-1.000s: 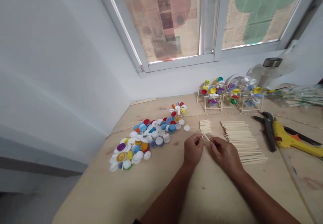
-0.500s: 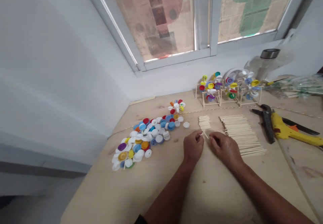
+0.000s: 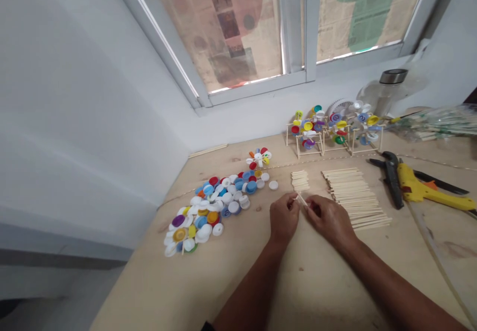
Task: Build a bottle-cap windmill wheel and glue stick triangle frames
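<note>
My left hand point(image 3: 285, 219) is closed in a pinch in the middle of the wooden table, with a thin pale stick tip at its fingertips. Close beside it, my right hand point(image 3: 330, 217) pinches a short wooden stick point(image 3: 302, 201) that slants across the small gap between the hands. Just beyond the fingers lies a small stack of short sticks point(image 3: 300, 181). To the right of my right hand is a wide row of longer wooden sticks point(image 3: 356, 194). A spread of coloured bottle caps point(image 3: 227, 197) covers the table left of my left hand.
A wheel of caps and sticks point(image 3: 258, 158) lies behind the pile. Several stick frames with cap wheels point(image 3: 307, 134) stand near the wall. At right are a yellow glue gun point(image 3: 428, 189), black-handled cutters point(image 3: 393, 179), a lidded bottle point(image 3: 391, 90) and bagged sticks point(image 3: 439, 124).
My right fingers have come slightly closer to my left, and the short stick now lies between both sets of fingertips. The whole view has shifted a little.
</note>
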A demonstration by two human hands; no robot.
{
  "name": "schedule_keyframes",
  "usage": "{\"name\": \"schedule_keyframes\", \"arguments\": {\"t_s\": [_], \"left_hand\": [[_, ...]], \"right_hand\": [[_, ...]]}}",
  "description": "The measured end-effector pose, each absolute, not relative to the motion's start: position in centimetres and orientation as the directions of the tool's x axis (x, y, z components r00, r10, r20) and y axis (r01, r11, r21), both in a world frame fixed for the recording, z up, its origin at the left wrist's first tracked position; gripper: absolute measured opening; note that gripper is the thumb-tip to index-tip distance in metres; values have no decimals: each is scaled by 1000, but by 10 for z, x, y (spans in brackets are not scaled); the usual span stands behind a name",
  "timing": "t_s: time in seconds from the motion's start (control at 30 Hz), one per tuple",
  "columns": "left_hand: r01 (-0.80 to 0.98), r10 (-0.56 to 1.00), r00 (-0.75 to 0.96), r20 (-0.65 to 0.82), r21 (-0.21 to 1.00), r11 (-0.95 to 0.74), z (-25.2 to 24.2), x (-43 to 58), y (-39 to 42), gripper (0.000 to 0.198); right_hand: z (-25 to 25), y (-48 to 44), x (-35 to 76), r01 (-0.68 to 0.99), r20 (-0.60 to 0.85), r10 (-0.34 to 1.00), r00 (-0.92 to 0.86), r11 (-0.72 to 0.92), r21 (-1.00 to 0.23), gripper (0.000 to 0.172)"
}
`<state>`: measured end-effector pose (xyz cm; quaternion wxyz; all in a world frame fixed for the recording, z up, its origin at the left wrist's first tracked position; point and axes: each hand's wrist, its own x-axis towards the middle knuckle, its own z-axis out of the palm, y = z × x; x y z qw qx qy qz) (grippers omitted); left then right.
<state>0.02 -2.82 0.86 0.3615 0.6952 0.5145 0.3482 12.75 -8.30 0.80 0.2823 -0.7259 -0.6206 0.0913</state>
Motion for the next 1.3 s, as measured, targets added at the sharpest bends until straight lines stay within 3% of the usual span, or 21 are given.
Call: {"name": "schedule_keyframes", "arguments": {"t_s": [0.53,1.0,1.3], "left_hand": [[491,968,232,92,848,-198,11,-1,-29,27],[694,964,238,120,673,-255,18,-2,-31,26],[802,933,358,28,503,-323,27,-9,-28,11]], "right_hand": [[8,-84,128,855,230,950,210,-64,-515,24],[3,-82,130,907,263,944,198,-75,-415,25],[12,-85,129,933,197,966,168,-91,-349,18]]}}
